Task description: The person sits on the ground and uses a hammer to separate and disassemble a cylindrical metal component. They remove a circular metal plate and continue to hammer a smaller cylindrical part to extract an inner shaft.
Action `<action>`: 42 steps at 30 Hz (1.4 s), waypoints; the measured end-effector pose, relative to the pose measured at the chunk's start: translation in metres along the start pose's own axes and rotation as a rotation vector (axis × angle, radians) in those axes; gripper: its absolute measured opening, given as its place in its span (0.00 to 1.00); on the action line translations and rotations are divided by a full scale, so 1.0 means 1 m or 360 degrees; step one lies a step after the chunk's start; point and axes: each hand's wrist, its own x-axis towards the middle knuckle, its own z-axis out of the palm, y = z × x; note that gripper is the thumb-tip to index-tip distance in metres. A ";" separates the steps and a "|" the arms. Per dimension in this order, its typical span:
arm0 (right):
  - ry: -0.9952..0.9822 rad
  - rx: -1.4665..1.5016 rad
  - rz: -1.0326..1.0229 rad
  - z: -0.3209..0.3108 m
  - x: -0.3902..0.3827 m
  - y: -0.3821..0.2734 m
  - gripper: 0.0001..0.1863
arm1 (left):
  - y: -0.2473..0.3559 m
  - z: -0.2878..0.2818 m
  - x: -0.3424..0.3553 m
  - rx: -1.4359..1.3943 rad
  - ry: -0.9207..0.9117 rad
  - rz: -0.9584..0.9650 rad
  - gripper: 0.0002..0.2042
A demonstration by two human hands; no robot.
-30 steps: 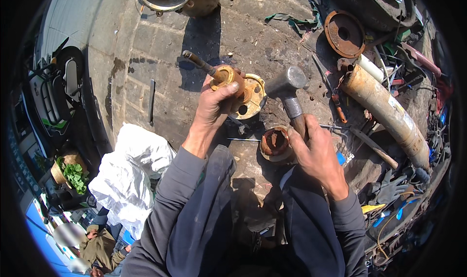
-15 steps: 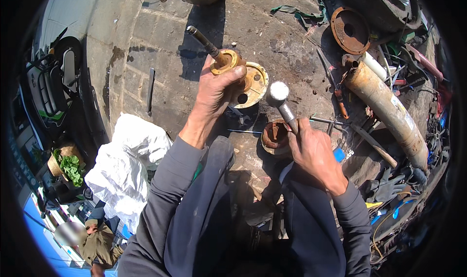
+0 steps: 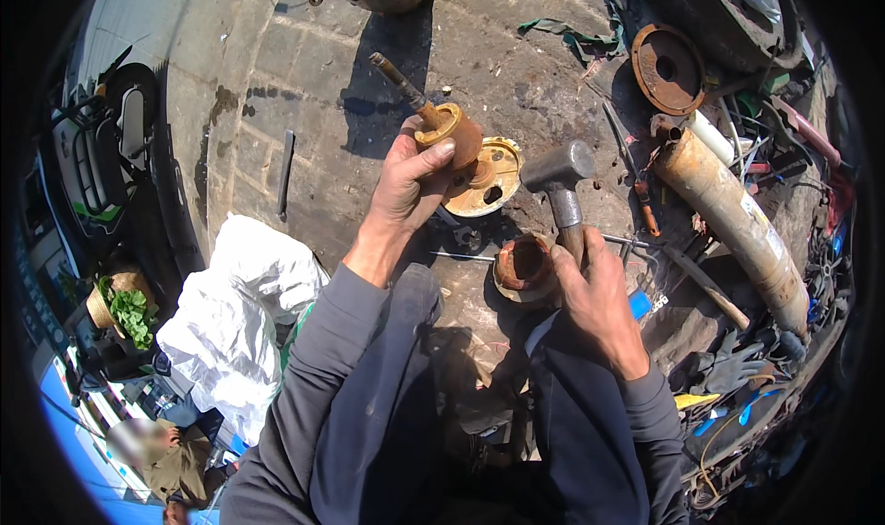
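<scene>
My left hand [image 3: 406,179] is closed around a rusty metal cylinder with a shaft [image 3: 401,82] sticking out of its yellowish rim toward the far left. Just beyond it shows a round yellowish flange plate [image 3: 502,156] with holes; whether the two are joined I cannot tell. Gripped by its handle in my right hand [image 3: 595,290] is a hammer [image 3: 562,165], its grey head raised beside the plate. Below the hammer, a rusty hollow round part [image 3: 525,262] sits on the ground near my knees.
A long rusty pipe [image 3: 737,221], a rusty round flange [image 3: 667,69] and an orange-handled screwdriver [image 3: 647,207] lie at the right among scrap. A flat metal bar [image 3: 286,173] and a white sack [image 3: 249,313] are at the left. Another person [image 3: 175,460] is at the lower left.
The hammer head has turned and shifted right, from face toward me to side-on. My left hand has tilted the cylinder, so more of its rusty side shows.
</scene>
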 end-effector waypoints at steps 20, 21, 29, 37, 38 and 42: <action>0.0541 0.0000 -0.0701 -0.047 -0.032 -0.091 0.16 | -0.007 0.013 0.011 0.0548 0.0343 0.0374 0.24; 0.0295 -0.0166 -0.0613 -0.040 -0.026 -0.087 0.17 | -0.006 0.017 0.012 0.0459 0.0396 0.0338 0.23; -0.0213 -0.0612 -0.0292 -0.013 -0.004 -0.030 0.13 | 0.017 0.033 0.012 0.0351 0.0155 0.0284 0.21; 0.0020 -0.0263 -0.0320 -0.026 -0.005 -0.047 0.13 | 0.005 0.023 0.014 0.0096 0.0516 0.0102 0.15; 0.0035 -0.0239 -0.0327 -0.023 -0.003 -0.045 0.12 | 0.004 0.021 0.015 0.0020 0.0492 0.0064 0.14; 0.0110 -0.0141 -0.0234 -0.010 0.004 -0.034 0.14 | 0.002 0.013 0.015 -0.0210 0.0376 -0.0042 0.12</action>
